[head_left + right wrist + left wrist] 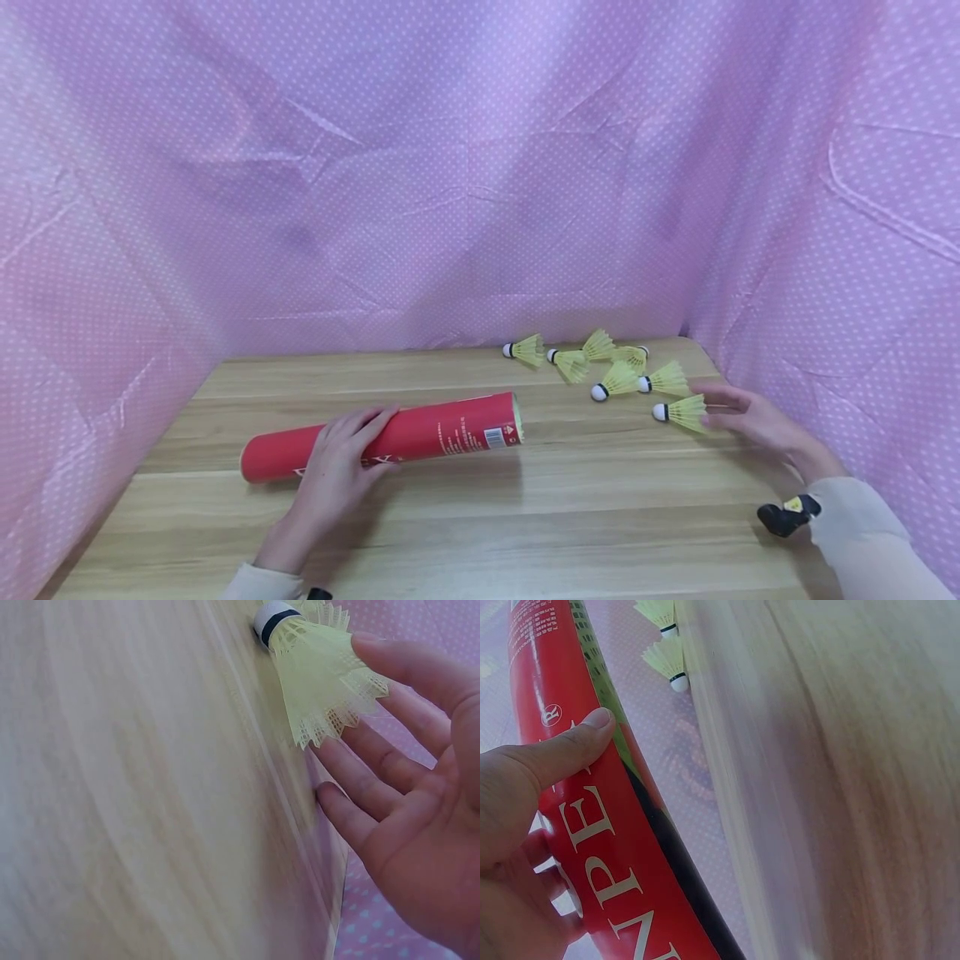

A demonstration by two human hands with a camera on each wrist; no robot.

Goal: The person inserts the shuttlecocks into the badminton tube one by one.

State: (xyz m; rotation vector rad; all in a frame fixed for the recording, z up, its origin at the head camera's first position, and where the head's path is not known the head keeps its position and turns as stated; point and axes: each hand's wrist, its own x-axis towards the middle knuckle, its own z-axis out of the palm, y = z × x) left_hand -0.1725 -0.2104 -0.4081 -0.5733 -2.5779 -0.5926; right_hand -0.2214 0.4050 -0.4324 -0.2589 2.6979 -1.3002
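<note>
My left hand point(341, 458) grips a red shuttlecock tube point(457, 427) around its middle, thumb across the near side. The tube lies at a slant over the table, its right end raised, with yellow-green mesh showing in that mouth. In the left wrist view pale capital letters run along the tube point(622, 855). On the right, my right hand point(757, 421) is at the skirt of the nearest yellow shuttlecock point(684, 412). The right wrist view shows the thumb and extended fingers spread around the flared edge of this shuttlecock point(319, 682), whose white cork points away from the palm.
Several more yellow shuttlecocks lie at the back right of the wooden table point(450, 533), among them one shuttlecock point(525, 350) at the far edge and another shuttlecock point(663, 379) beside my right hand. A pink dotted cloth point(465, 208) encloses the back and sides.
</note>
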